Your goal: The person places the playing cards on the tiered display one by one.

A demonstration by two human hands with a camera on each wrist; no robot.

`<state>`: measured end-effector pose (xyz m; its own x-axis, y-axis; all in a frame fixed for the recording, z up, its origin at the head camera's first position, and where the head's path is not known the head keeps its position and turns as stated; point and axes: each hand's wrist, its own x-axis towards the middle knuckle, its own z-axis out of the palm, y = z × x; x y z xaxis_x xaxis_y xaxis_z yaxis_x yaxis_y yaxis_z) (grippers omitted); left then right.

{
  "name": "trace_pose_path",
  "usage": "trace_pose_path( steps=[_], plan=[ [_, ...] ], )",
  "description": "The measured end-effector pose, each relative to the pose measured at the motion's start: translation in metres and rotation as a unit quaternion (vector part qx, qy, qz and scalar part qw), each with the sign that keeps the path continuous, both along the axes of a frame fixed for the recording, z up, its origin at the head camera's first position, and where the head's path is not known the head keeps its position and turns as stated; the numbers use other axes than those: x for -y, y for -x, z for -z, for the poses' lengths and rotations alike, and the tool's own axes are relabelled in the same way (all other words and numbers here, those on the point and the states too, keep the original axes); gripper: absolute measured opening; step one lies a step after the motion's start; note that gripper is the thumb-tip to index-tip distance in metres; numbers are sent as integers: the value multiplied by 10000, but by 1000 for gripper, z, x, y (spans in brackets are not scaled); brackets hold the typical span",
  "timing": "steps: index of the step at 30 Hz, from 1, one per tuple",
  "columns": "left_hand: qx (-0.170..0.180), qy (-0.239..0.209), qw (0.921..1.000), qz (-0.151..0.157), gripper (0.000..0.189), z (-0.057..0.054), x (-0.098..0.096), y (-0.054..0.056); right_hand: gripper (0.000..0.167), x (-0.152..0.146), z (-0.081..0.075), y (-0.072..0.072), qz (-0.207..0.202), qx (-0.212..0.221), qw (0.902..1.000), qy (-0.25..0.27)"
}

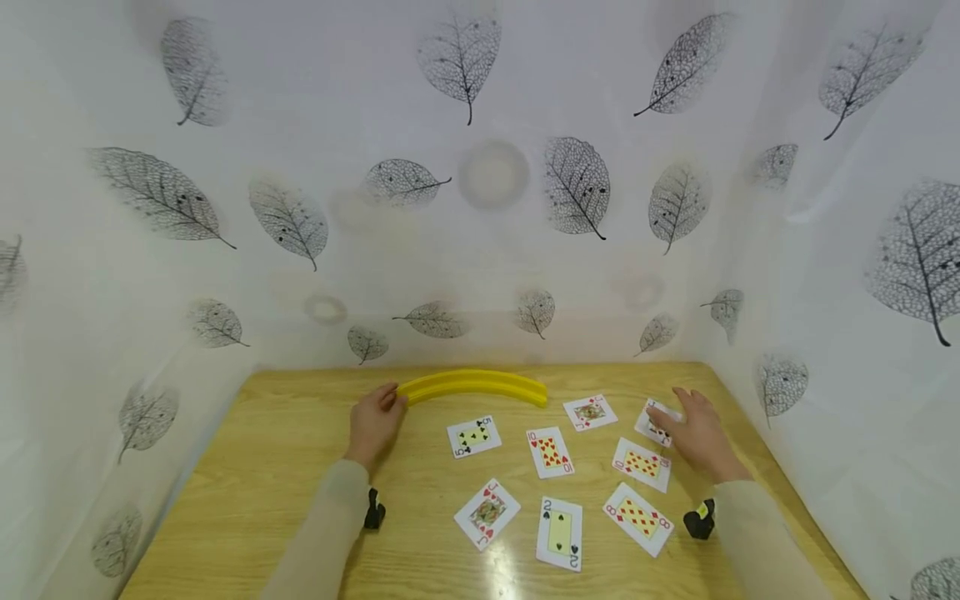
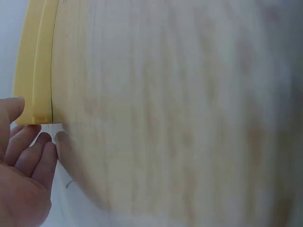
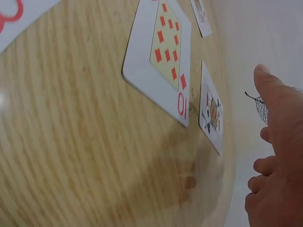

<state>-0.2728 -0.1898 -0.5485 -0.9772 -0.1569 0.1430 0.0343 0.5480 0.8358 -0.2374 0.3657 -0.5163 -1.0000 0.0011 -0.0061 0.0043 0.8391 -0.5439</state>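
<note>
A long, curved yellow card holder [image 1: 472, 382] with a groove along it lies at the back of the table. My left hand [image 1: 375, 423] pinches its left end; in the left wrist view the thumb [image 2: 18, 108] is on one face of the holder [image 2: 39, 71] and the fingers curl at its end. At the right, my right hand [image 1: 701, 435] hovers over a black-suit jack [image 1: 654, 422], partly covering it in the head view. The right wrist view shows that jack [image 3: 211, 116] flat on the wood, apart from the hand, which holds nothing.
Face-up cards lie scattered: a five of clubs [image 1: 474, 437], ten of hearts [image 1: 550, 452], red jack [image 1: 590, 412], ten of diamonds [image 1: 642, 465], eight of diamonds [image 1: 638, 519], two of spades [image 1: 559, 534] and jack of hearts [image 1: 487, 514]. Leaf-patterned sheeting [image 1: 495, 267] encloses the table.
</note>
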Motion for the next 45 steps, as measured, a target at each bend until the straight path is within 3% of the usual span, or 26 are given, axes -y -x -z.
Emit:
trace_pose_path(
  steps=[11, 20, 45],
  plan=[
    [198, 299, 9993, -126, 45, -2, -1, 1, 101, -24, 22, -3, 4, 52, 9975, -703],
    [245, 554, 9980, -170, 44, -3, 0, 4, 96, -24, 25, -4, -46, 57, 9952, -971],
    [150, 826, 9962, -213, 41, -7, -3, 5, 92, -25, 25, 0, 104, 265, 9957, -876]
  ],
)
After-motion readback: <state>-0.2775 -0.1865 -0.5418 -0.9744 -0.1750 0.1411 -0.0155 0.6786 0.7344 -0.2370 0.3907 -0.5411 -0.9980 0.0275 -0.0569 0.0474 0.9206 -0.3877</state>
